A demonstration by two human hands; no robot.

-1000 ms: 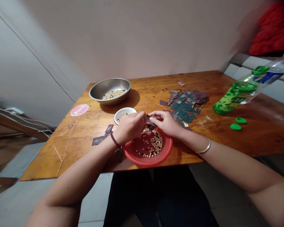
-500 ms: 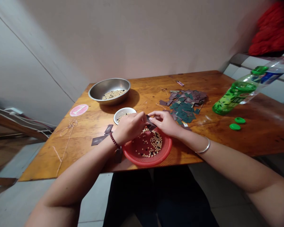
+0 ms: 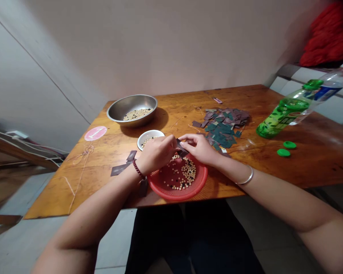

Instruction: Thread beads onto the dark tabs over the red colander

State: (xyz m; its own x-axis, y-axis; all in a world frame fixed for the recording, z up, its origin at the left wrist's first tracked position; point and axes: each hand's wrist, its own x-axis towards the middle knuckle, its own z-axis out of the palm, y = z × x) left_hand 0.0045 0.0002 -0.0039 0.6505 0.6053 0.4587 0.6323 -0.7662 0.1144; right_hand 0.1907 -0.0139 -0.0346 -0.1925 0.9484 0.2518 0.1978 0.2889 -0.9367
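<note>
My left hand (image 3: 157,153) and my right hand (image 3: 200,147) meet above the far rim of a red plastic basket (image 3: 160,185) that holds pale and dark beads. Both hands are closed in a pinch on one small dark purple card piece (image 3: 181,147) held between them. The left wrist wears a dark red bead bracelet, the right a silver bangle. A small white bowl (image 3: 149,135) with beads sits just behind the left hand.
On the wooden table (image 3: 274,114) stand a steel bowl (image 3: 131,106) of beads at the back left and a pile of green and purple card pieces (image 3: 223,125). A green bottle (image 3: 286,113), two green caps (image 3: 286,148), loose cards (image 3: 122,164), string and a pink sticker (image 3: 95,133) lie around.
</note>
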